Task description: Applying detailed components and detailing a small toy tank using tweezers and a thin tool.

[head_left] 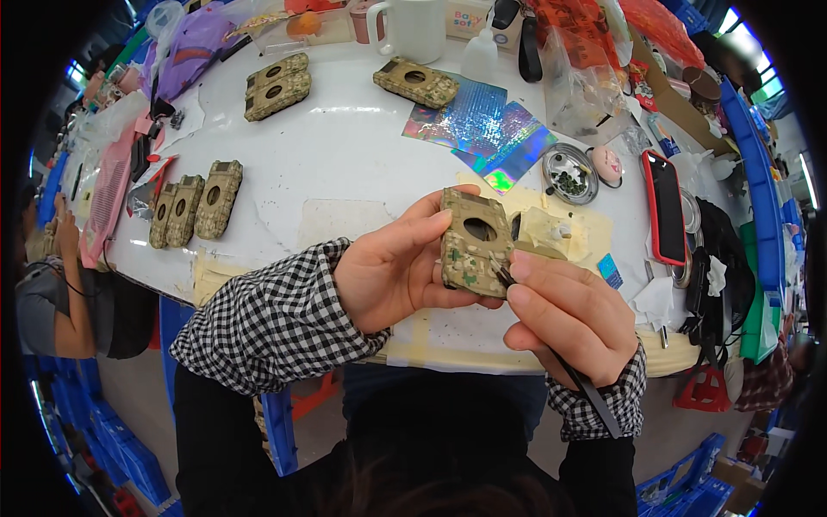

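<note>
My left hand grips a tan camouflage-painted model hull with a round hole in its top, held upright above the near table edge. My right hand pinches a thin dark paintbrush whose tip touches the hull's lower right side, beside small green spots. Both sleeves are black-and-white checked.
Three similar hulls lie at the left of the white table, two more at the back left and one at the back centre. Holographic sheets, a metal dish, a red-cased phone and a white jug stand around. Another person sits at the left.
</note>
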The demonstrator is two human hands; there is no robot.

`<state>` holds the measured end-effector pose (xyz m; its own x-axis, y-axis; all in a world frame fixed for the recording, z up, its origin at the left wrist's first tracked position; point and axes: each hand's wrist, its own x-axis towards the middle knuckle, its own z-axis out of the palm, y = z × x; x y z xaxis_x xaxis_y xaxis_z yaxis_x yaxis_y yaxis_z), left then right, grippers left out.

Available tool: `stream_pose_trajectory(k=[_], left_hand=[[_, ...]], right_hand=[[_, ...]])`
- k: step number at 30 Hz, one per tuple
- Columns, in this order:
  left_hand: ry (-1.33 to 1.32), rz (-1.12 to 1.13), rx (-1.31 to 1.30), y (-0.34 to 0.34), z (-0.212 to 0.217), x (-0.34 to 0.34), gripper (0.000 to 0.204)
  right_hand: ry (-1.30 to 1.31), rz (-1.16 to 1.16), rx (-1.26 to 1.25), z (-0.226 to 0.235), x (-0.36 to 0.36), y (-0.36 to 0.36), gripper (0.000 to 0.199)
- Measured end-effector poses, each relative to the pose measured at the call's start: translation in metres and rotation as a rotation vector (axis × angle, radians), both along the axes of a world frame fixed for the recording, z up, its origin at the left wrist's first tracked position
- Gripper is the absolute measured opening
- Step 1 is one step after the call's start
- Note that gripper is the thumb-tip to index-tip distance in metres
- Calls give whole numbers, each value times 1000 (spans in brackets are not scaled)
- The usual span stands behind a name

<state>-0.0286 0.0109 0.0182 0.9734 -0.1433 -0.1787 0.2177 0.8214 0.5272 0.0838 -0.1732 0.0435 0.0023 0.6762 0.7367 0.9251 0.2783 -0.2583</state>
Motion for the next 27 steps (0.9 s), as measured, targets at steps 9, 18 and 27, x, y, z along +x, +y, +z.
stream_pose_trajectory(k=[9, 18, 27], left_hand=[[3, 3, 10, 0, 2, 0, 52], [6, -3, 27, -2, 4, 2, 52], [2, -8, 26, -1, 4, 1, 53]], right_hand=[[4, -1, -13, 2, 0, 0, 31], [112, -13, -60, 1, -2, -4, 30], [228, -17, -29, -1, -2, -4, 31]])
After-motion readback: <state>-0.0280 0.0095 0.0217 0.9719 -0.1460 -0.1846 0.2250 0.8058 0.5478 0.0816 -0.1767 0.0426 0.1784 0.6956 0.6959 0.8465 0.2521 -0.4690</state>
